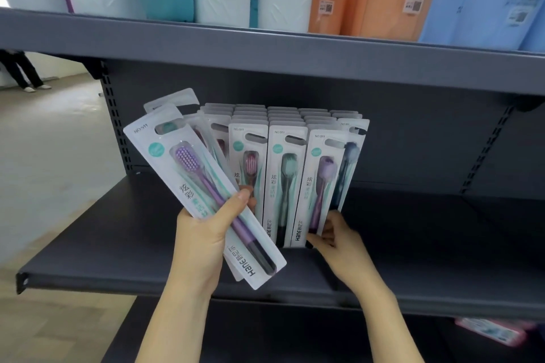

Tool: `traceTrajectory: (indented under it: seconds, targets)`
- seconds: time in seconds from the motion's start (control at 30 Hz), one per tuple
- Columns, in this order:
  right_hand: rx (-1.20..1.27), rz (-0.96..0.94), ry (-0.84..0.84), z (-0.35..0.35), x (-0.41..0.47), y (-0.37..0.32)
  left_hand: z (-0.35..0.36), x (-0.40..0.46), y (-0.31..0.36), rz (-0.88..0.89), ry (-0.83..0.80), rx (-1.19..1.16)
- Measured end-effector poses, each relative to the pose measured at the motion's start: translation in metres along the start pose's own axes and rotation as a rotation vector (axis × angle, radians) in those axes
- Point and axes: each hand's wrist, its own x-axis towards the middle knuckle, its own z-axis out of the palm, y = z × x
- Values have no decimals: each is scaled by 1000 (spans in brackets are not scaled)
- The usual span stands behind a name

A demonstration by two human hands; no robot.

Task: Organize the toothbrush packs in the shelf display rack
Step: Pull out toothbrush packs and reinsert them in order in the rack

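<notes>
Presently our left hand (203, 233) grips spare packs (203, 194) while right hand (336, 234) pinches the purple pack (320, 186); next, likely, squaring that row.

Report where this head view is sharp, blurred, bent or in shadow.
Head view: sharpest on the purple toothbrush pack gripped by the left hand; the pink pack at lower right is blurred; the upper shelf edge bows from wide-angle distortion; the back panel beneath it lies in shadow.
</notes>
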Motion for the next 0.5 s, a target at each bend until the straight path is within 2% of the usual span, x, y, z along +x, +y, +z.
traceTrajectory:
  seconds: [0.13, 0.3, 0.4, 0.5]
  targets:
    - [-75, -6, 9, 1, 5, 1, 5, 1, -5, 2, -26, 12]
    - [-51, -8, -10, -1, 6, -2, 11, 1, -12, -12, -52, 44]
    - [51, -15, 4, -10, 1, -8, 14, 2, -14, -14, -60, 54]
    - [169, -44, 101, -28, -4, -12, 15, 3, -15, -18, -76, 58]
